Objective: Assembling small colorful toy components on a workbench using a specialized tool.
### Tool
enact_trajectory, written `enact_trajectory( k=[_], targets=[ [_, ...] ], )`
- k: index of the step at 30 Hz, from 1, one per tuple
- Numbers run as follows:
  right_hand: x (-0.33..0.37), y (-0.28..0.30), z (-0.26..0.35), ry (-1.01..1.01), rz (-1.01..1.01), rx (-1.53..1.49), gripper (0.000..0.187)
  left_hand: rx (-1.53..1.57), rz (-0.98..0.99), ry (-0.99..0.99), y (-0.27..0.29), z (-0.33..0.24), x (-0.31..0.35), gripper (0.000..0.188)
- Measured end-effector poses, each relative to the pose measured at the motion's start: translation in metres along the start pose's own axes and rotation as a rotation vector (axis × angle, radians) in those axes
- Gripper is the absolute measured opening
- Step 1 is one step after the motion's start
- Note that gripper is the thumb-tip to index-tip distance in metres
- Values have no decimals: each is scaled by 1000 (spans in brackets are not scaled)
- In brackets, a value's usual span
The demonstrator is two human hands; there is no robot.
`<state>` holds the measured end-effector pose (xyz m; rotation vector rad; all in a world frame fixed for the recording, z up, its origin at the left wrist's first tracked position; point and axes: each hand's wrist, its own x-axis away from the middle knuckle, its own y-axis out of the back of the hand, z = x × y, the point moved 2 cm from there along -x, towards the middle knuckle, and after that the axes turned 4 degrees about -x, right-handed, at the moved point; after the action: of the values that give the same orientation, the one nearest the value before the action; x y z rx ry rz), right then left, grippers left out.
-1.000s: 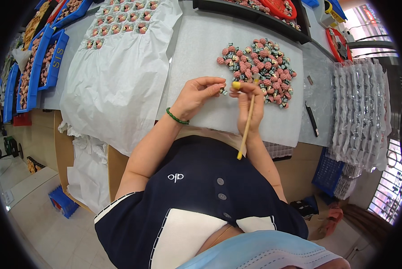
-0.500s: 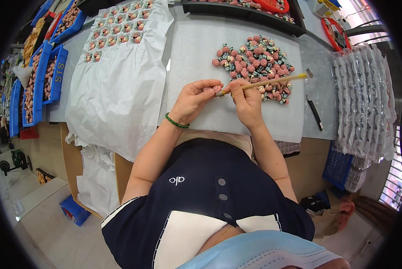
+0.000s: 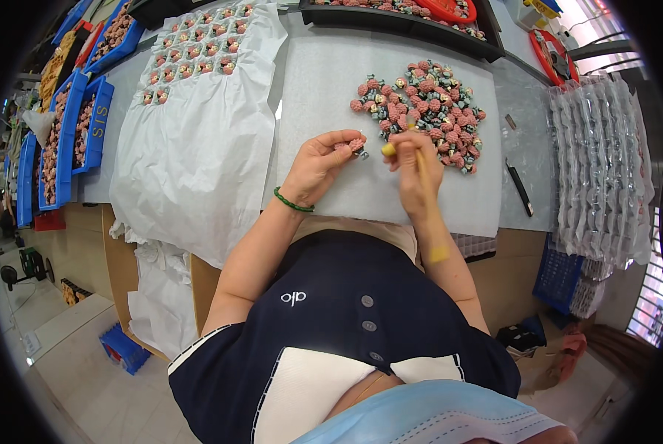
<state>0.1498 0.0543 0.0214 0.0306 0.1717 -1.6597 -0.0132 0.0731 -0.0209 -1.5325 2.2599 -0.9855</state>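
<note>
Between the thumb and fingers of my left hand [image 3: 313, 166] is a small figurine [image 3: 356, 145] with knobbly pink hair and a grey-green lower part. My right hand [image 3: 420, 177] grips a thin yellow-tipped stick [image 3: 433, 226], which is smeared by motion and slants back over my right forearm. The stick is apart from the figurine; whether its tip is a brush, I cannot tell. Just beyond my right hand spreads a pile of similar pink-haired figurines [image 3: 427, 100] on a white sheet [image 3: 316, 81].
At the left, a clear tray [image 3: 198, 48] holds figurines in rows above white paper [image 3: 191, 163]. Blue bins [image 3: 95, 129] of pink pieces stand farther left. A black tray [image 3: 405, 18] lies at the back. To the right are a black pen-like tool [image 3: 518, 186] and stacked clear trays [image 3: 601, 163].
The stick has swung from pointing right across the pile to lying back along my right forearm. My right hand has drawn slightly away from the figurine, while my left hand stays nearly still.
</note>
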Motion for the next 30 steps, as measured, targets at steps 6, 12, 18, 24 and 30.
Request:
enact_trajectory(
  k=[6, 12, 18, 24, 30],
  targets=[
    [10, -17, -15, 236, 95, 157, 23, 47, 25, -1, -6, -6, 6, 30],
    [0, 1, 2, 98, 190, 62, 19, 194, 61, 40, -20, -27, 5, 37],
    [-1, -11, 4, 62, 200, -44, 19, -235, -47, -102, -34, -25, 8, 32],
    [11, -30, 6, 5, -13, -165, 21, -422, -153, -247, -29, -25, 26, 26],
    [33, -57, 20, 13, 30, -114, 15, -530, -94, -255, -29, -47, 63, 34]
  ],
)
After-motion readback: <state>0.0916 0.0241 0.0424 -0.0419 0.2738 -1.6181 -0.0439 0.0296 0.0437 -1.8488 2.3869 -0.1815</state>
